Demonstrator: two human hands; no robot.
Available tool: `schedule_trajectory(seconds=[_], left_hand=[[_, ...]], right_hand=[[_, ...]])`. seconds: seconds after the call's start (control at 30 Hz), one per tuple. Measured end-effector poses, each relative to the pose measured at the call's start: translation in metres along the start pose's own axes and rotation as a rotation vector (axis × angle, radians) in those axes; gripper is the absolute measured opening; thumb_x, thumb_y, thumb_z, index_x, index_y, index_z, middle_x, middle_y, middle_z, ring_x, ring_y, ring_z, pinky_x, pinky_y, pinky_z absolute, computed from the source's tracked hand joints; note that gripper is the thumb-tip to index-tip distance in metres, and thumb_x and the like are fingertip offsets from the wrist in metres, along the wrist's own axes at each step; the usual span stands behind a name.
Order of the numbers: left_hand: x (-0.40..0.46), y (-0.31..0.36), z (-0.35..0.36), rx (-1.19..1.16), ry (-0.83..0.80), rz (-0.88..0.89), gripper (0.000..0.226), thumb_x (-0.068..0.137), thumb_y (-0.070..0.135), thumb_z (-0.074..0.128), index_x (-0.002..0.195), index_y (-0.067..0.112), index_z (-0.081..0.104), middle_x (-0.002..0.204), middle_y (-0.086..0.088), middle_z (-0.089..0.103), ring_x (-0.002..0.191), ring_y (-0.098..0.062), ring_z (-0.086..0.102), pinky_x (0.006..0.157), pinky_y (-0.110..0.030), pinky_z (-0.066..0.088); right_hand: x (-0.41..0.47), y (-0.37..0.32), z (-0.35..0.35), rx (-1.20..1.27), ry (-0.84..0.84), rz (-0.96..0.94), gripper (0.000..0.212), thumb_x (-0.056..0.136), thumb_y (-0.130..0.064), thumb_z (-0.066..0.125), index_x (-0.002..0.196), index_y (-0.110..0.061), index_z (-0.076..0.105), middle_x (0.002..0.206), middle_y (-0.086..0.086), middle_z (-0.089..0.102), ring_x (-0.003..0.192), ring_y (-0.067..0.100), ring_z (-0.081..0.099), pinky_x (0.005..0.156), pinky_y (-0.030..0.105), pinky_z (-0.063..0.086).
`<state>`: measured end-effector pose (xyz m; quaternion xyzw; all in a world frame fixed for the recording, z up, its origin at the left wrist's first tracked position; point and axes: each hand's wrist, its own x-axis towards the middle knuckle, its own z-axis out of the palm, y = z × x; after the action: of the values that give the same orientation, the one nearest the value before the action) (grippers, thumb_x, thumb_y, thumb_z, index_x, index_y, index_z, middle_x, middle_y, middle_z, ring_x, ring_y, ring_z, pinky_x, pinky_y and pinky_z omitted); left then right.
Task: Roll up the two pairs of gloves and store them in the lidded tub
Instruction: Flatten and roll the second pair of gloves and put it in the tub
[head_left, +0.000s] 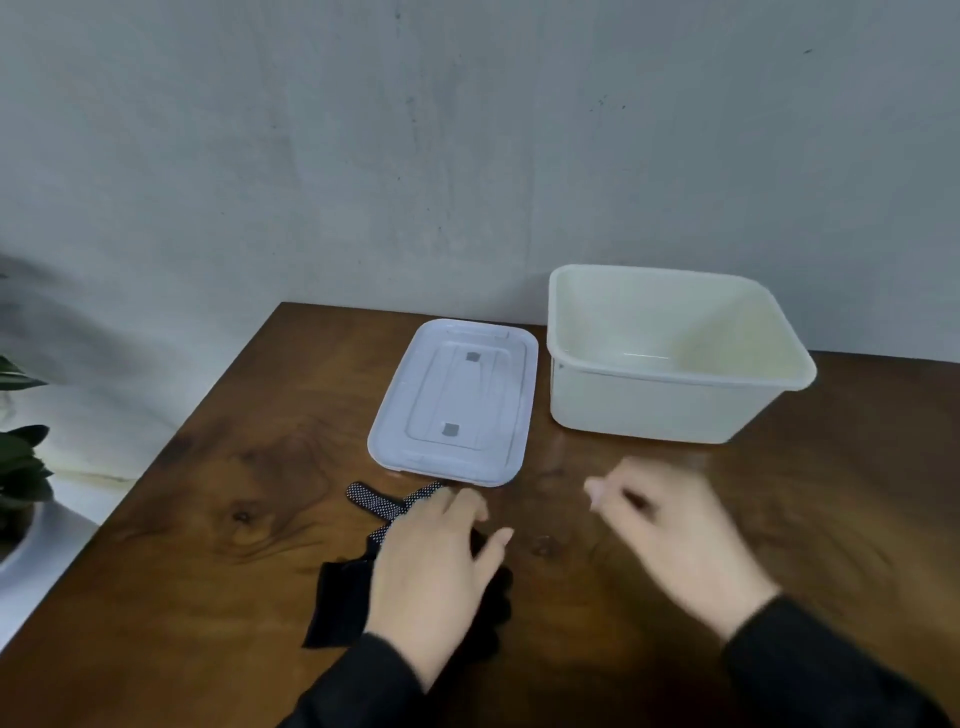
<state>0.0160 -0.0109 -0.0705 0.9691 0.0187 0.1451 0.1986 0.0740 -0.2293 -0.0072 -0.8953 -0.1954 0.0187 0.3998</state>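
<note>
Black gloves with white-dotted fingers lie on the wooden table near its front. My left hand rests flat on top of them and hides most of them; dotted fingertips stick out to its upper left. How many gloves lie there I cannot tell. My right hand hovers blurred to the right, fingers loosely curled and holding nothing. The white tub stands open at the back right, and nothing shows inside it. Its white lid lies flat on the table to the tub's left.
A grey wall runs behind the table. The table's left edge slants from the back toward the front left. A potted green plant stands beyond that edge at the far left.
</note>
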Motion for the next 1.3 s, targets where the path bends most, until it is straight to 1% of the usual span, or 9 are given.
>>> schedule_trajectory(seconds=[0.17, 0.33, 0.6, 0.73, 0.8, 0.9, 1.03, 1.13, 1.3], left_hand=[[-0.034, -0.044, 0.008, 0.15, -0.105, -0.101, 0.027, 0.078, 0.048, 0.071, 0.096, 0.031, 0.06, 0.086, 0.011, 0.057, 0.08, -0.017, 0.057, 0.068, -0.034, 0.047], [-0.042, -0.049, 0.016, 0.178, -0.067, -0.107, 0.014, 0.082, 0.035, 0.071, 0.078, 0.03, 0.058, 0.075, 0.012, 0.055, 0.071, -0.016, 0.053, 0.063, -0.034, 0.041], [-0.035, -0.041, -0.004, -0.052, 0.03, -0.11, 0.016, 0.091, 0.021, 0.062, 0.083, 0.033, 0.055, 0.082, 0.014, 0.052, 0.076, -0.013, 0.05, 0.068, -0.035, 0.04], [-0.026, -0.008, -0.039, -0.435, -0.015, -0.051, 0.015, 0.097, 0.027, 0.051, 0.086, 0.037, 0.055, 0.088, 0.019, 0.056, 0.089, -0.006, 0.055, 0.081, -0.033, 0.047], [-0.028, 0.012, -0.051, -0.473, -0.051, 0.044, 0.016, 0.097, 0.029, 0.049, 0.085, 0.039, 0.054, 0.087, 0.018, 0.056, 0.089, -0.006, 0.056, 0.079, -0.032, 0.049], [-0.037, 0.029, -0.051, -0.419, -0.092, 0.194, 0.014, 0.097, 0.035, 0.043, 0.086, 0.04, 0.051, 0.092, 0.02, 0.054, 0.094, -0.007, 0.053, 0.083, -0.033, 0.045], [-0.045, 0.04, -0.033, -0.356, -0.137, 0.333, 0.013, 0.099, 0.037, 0.044, 0.098, 0.034, 0.057, 0.107, 0.022, 0.052, 0.102, -0.004, 0.049, 0.09, -0.03, 0.04], [-0.05, 0.029, -0.021, -0.336, -0.142, 0.369, 0.022, 0.099, 0.045, 0.046, 0.11, 0.034, 0.062, 0.12, 0.022, 0.057, 0.114, 0.003, 0.047, 0.099, -0.02, 0.031], [-0.06, -0.055, -0.005, -0.077, 0.056, -0.033, 0.035, 0.088, 0.049, 0.047, 0.109, 0.029, 0.066, 0.109, 0.009, 0.066, 0.098, -0.019, 0.063, 0.081, -0.038, 0.043]], right_hand=[[-0.063, 0.023, 0.074, 0.162, -0.012, 0.132, 0.015, 0.095, -0.026, 0.063, 0.081, -0.029, 0.068, 0.09, -0.01, 0.068, 0.092, 0.01, 0.065, 0.082, 0.026, 0.052], [-0.086, 0.035, 0.099, 0.021, 0.004, 0.119, 0.011, 0.093, -0.029, 0.063, 0.087, -0.034, 0.071, 0.099, -0.022, 0.068, 0.112, -0.002, 0.058, 0.102, 0.027, 0.045], [-0.084, 0.003, 0.089, 0.127, 0.028, 0.198, 0.019, 0.093, -0.039, 0.061, 0.111, -0.038, 0.066, 0.111, -0.025, 0.064, 0.11, -0.009, 0.055, 0.099, 0.022, 0.047], [-0.07, -0.035, 0.081, 0.621, -0.078, 0.43, 0.059, 0.089, -0.047, 0.064, 0.142, -0.029, 0.046, 0.122, -0.013, 0.067, 0.111, -0.002, 0.063, 0.101, 0.027, 0.05], [-0.067, -0.053, 0.072, 0.99, -0.116, 0.527, 0.056, 0.088, -0.045, 0.066, 0.137, -0.023, 0.052, 0.121, 0.0, 0.07, 0.11, 0.013, 0.069, 0.097, 0.041, 0.055], [-0.067, -0.067, 0.046, 1.121, -0.057, 0.546, 0.037, 0.082, -0.048, 0.068, 0.114, -0.027, 0.07, 0.11, 0.0, 0.076, 0.103, 0.019, 0.072, 0.085, 0.051, 0.059], [-0.071, -0.067, 0.025, 0.76, 0.019, 0.516, 0.017, 0.094, -0.034, 0.062, 0.1, -0.024, 0.075, 0.096, 0.004, 0.077, 0.087, 0.018, 0.075, 0.072, 0.046, 0.063], [-0.071, -0.054, 0.003, 0.448, 0.087, 0.411, 0.024, 0.1, -0.016, 0.053, 0.093, -0.022, 0.075, 0.083, 0.001, 0.077, 0.072, 0.018, 0.074, 0.058, 0.039, 0.063], [-0.05, -0.03, -0.055, -0.097, -0.109, 0.292, 0.018, 0.097, -0.027, 0.056, 0.085, -0.024, 0.069, 0.074, -0.002, 0.072, 0.05, 0.009, 0.06, 0.044, 0.032, 0.052]])
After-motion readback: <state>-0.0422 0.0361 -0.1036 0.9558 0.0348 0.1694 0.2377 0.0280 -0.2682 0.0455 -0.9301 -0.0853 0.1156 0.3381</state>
